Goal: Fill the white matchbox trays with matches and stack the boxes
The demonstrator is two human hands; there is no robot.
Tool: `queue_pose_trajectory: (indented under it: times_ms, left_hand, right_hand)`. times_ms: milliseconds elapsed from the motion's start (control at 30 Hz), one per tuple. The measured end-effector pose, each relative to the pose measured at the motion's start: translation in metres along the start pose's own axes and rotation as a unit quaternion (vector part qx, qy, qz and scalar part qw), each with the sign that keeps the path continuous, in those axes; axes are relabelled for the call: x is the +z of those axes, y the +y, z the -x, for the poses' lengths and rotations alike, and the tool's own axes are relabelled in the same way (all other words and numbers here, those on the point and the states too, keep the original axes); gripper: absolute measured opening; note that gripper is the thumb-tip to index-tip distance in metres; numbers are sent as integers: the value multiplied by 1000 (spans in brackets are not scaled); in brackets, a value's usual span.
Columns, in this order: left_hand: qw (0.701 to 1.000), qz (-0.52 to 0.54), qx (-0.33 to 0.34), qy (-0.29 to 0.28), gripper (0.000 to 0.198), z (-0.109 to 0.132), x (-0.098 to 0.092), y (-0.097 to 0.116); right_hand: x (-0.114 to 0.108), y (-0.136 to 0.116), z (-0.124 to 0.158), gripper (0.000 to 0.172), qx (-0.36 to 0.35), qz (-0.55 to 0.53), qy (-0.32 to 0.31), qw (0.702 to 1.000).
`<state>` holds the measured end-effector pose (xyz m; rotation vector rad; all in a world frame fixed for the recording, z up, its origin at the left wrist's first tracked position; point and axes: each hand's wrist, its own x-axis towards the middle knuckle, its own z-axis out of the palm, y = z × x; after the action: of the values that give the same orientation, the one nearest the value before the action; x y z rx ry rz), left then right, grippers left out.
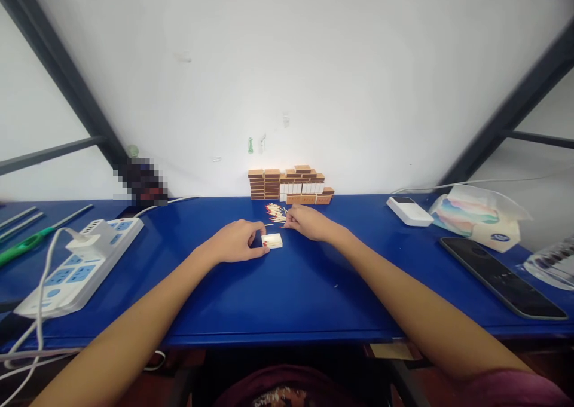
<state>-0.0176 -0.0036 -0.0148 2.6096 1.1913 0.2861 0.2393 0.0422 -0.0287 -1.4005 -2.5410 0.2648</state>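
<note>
A small white matchbox tray (272, 241) with a few red-tipped matches in it lies on the blue table. My left hand (238, 241) grips its left end between thumb and fingers. Behind the tray is a loose pile of red-tipped matches (275, 213). My right hand (307, 222) is at the right edge of this pile, its fingertips pinched together on what looks like a match. Against the wall, stacked matchboxes (264, 184) stand in brown columns, with white trays (301, 188) upright beside them.
At the left lie a white power strip (85, 269) with cables and a green-handled tool (27, 245). On the right are a white device (409, 211), a tissue pack (482, 219), a black phone (502, 275) and a clear plastic package (553, 263).
</note>
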Motion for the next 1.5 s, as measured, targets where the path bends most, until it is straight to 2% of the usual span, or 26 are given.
queue_pose_trajectory:
  times_ms: [200, 367, 633, 933, 1167, 1367, 1500]
  left_hand:
    - [1000, -7, 3, 6, 34, -1, 1, -1]
    - [1000, -5, 0, -3, 34, 0, 0, 1]
    - [1000, -15, -16, -5, 37, 0, 0, 2]
    - [1000, -15, -14, -8, 37, -1, 0, 1]
    - [999, -18, -27, -5, 38, -2, 1, 0]
    - [998, -43, -37, 10, 36, -1, 0, 0]
    - [999, -42, -27, 20, 34, -1, 2, -1]
  right_hand:
    - [3, -15, -2, 19, -4, 47, -13, 999]
    - [12, -18, -8, 19, 16, 76, 29, 997]
    - [14, -4, -6, 8, -10, -16, 67, 998]
    - [16, -4, -8, 14, 11, 21, 33, 999]
    - [9, -1, -1, 12, 0, -5, 35, 999]
    - [0, -19, 11, 12, -38, -50, 10, 998]
    - [2, -35, 17, 7, -62, -46, -1, 997]
